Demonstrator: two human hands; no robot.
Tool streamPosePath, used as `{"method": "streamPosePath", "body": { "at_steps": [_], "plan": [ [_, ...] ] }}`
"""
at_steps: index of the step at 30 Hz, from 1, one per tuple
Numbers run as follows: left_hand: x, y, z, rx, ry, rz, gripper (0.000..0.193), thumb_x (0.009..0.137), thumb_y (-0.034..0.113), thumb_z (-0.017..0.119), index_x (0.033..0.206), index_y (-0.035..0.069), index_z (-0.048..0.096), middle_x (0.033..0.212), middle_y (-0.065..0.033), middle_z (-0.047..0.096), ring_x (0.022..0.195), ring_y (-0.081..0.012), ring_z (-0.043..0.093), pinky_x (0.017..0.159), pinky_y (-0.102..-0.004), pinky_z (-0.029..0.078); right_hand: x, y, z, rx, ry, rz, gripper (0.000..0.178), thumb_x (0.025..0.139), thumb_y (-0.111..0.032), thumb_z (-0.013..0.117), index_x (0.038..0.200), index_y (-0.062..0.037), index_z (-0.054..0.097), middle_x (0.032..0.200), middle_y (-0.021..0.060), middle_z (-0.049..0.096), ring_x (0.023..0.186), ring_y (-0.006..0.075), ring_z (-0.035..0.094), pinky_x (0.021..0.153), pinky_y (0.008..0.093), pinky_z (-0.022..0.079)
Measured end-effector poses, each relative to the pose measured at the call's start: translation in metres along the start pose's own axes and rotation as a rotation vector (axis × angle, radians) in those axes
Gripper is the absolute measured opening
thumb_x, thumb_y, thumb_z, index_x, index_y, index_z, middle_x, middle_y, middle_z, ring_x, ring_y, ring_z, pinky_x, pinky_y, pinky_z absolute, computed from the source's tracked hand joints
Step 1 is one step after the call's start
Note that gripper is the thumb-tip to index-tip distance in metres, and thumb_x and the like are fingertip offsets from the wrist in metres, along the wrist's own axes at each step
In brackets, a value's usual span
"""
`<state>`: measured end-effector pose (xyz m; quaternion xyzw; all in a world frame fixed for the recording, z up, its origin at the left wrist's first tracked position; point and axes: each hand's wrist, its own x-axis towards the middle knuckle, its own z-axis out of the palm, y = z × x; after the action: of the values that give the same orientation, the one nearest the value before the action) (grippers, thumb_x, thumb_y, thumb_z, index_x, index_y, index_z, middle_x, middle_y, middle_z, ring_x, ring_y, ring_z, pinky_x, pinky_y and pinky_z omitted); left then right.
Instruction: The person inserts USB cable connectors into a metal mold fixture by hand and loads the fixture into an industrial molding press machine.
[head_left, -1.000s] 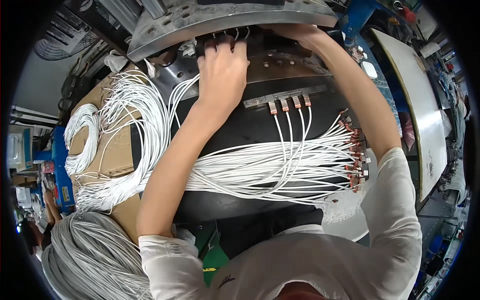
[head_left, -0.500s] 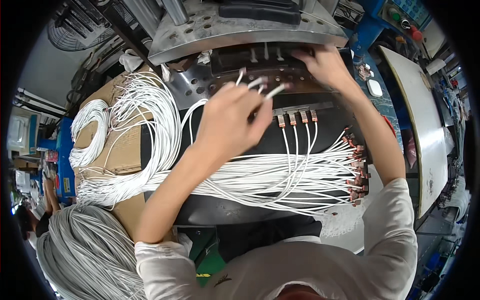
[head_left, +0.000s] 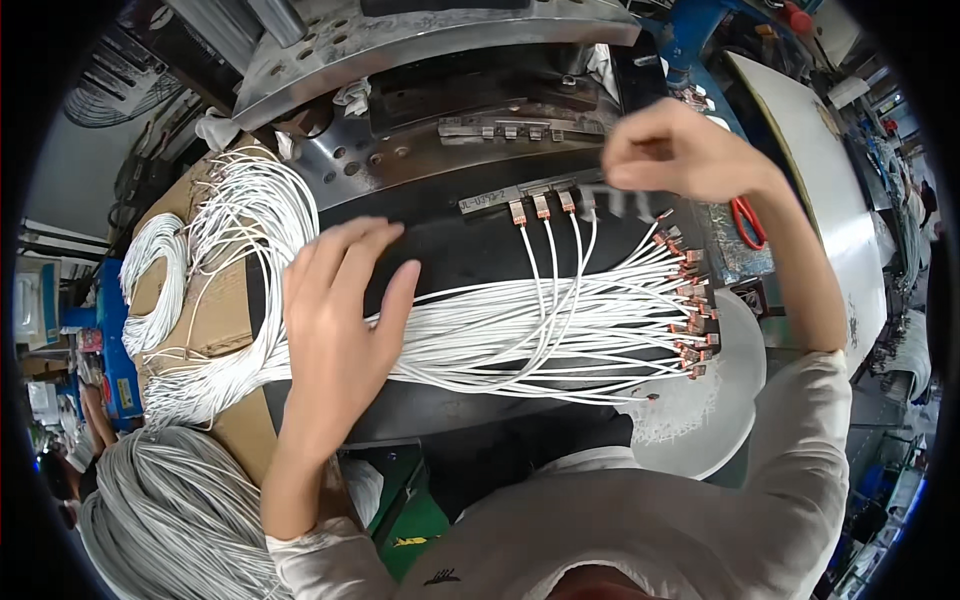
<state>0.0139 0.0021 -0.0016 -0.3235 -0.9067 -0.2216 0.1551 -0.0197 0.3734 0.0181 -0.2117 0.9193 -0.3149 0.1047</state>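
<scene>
My left hand (head_left: 338, 310) is open with fingers spread, above the left part of a bundle of white cables (head_left: 480, 335). My right hand (head_left: 680, 155) is closed in a pinch at the right end of a metal bar fixture (head_left: 487, 201). From its fingers hangs a light grey pronged piece (head_left: 617, 201), smeared by motion. Several white cables with copper-coloured connectors (head_left: 542, 207) are lined up along the bar's near edge. Similar connectors (head_left: 692, 290) cluster at the right end of the bundle.
A steel press plate (head_left: 430, 60) overhangs the back, with a second metal strip (head_left: 520, 131) beneath it. Coiled white cables (head_left: 155, 285) lie on cardboard at left, above a thick grey cable coil (head_left: 180, 500). Red-handled pliers (head_left: 747, 222) lie at right.
My left hand has let go of several white cable ends and drawn back to the left, opening. My right hand has come out from under the press toward me. The whole view has shifted.
</scene>
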Motion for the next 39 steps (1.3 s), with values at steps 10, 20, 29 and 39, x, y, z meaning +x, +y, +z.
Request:
{"method": "streamPosePath", "body": {
  "at_steps": [10,20,29,39],
  "plan": [
    [0.012,0.085,0.079,-0.119,-0.156,0.183,0.044,0.086,0.032,0.073,0.113,-0.001,0.063,0.115,-0.0168,0.057,0.105,-0.0330,0.054,0.088,-0.0465,0.042,-0.013,-0.017,0.053,-0.337,0.114,0.123,0.023,0.094,-0.007,0.060,0.115,0.0024,0.061,0.108,0.0117,0.066,0.097,0.0223,0.060,0.086,0.0361,0.047],
    [0.078,0.039,0.098,-0.077,0.082,0.217,0.024,0.092,0.018,0.062,0.078,-0.002,0.065,0.076,-0.0174,0.063,0.072,-0.0348,0.060,0.069,-0.0437,0.051,0.108,0.040,0.022,0.190,0.395,0.190,0.034,0.098,-0.021,0.058,0.126,-0.0010,0.061,0.118,0.0139,0.066,0.106,0.0226,0.061,0.094,0.0336,0.047],
    [0.134,-0.025,0.110,0.057,0.100,0.129,0.027,0.088,0.018,0.062,0.070,-0.001,0.068,0.069,-0.0207,0.067,0.065,-0.0384,0.068,0.065,-0.0453,0.057,0.186,0.114,0.009,-0.690,0.638,-0.149,0.031,0.092,-0.026,0.058,0.115,-0.0071,0.065,0.111,0.0150,0.067,0.100,0.0282,0.063,0.090,0.0391,0.049],
    [0.142,-0.013,0.107,0.072,-0.099,-0.015,0.035,0.090,0.034,0.065,0.090,-0.001,0.069,0.077,-0.0197,0.068,0.070,-0.0385,0.068,0.067,-0.0478,0.056,0.153,0.088,0.018,-0.405,0.608,-0.069,0.037,0.096,-0.028,0.061,0.125,-0.0040,0.061,0.120,0.0144,0.067,0.104,0.0231,0.062,0.093,0.0339,0.048]
  ]
}}
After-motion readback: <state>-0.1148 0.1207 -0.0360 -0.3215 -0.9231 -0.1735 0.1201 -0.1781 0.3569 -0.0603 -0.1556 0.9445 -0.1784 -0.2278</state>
